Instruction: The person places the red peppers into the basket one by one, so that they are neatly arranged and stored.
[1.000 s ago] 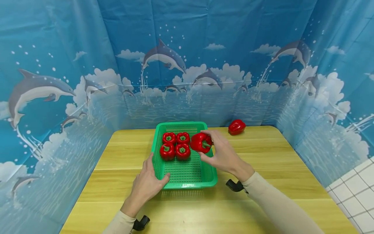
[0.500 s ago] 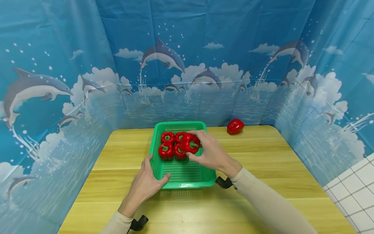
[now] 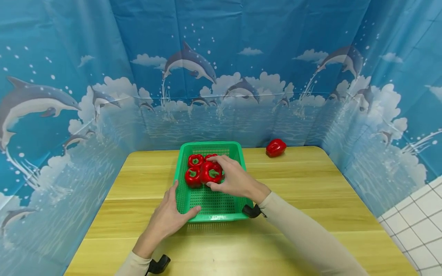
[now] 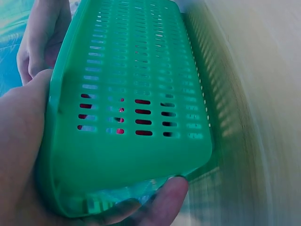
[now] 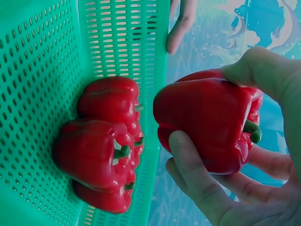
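Note:
My right hand [image 3: 238, 181] grips a glossy red bell pepper [image 3: 208, 177] by its sides, thumb and fingers spread round it, green stem toward me. In the right wrist view this pepper [image 5: 202, 120] is raised apart from several other red bell peppers [image 5: 91, 153] grouped in the green basket [image 5: 37, 56]. From the head, it overlaps the right-hand ones of that group, partly hiding them. My left hand [image 3: 168, 215] holds the basket's near left corner, thumb at the front rim, fingers along the left side. Those fingertips [image 4: 173, 195] show against the outer wall in the left wrist view.
One more red bell pepper [image 3: 276, 148] lies on its side at the back right of the wooden table [image 3: 293, 172]. A blue dolphin-print curtain [image 3: 221, 115] surrounds the table's back and sides. White tiles [image 3: 414, 226] show at the far right.
My right hand has carried the bell pepper leftward, from the basket's right side to over the grouped peppers. The left hand keeps its place at the basket corner.

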Action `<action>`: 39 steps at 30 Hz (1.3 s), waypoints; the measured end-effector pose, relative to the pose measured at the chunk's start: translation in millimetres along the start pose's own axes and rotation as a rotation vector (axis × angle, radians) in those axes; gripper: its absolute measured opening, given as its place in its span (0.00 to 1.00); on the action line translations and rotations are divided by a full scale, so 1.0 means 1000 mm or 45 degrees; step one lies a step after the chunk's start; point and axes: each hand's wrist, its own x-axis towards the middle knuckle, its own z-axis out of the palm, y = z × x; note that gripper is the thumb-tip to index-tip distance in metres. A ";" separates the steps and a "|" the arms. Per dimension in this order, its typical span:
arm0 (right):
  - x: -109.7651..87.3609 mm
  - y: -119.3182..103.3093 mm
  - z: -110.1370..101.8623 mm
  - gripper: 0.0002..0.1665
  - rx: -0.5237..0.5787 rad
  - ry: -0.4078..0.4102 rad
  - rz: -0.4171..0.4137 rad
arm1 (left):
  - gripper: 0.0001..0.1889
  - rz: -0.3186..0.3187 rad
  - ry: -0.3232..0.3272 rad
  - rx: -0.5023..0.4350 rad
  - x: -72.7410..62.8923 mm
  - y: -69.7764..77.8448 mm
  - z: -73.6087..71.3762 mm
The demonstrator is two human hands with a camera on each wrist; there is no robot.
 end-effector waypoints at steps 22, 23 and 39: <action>0.034 -0.005 0.029 0.44 -0.133 -0.332 0.055 | 0.74 -0.017 -0.032 -0.029 -0.003 0.000 -0.003; 0.035 -0.005 0.030 0.44 -0.136 -0.342 0.053 | 0.74 -0.014 -0.035 -0.031 -0.003 0.000 -0.003; 0.044 -0.005 0.048 0.45 -0.189 -0.460 0.129 | 0.75 -0.041 -0.037 -0.041 -0.004 0.001 -0.003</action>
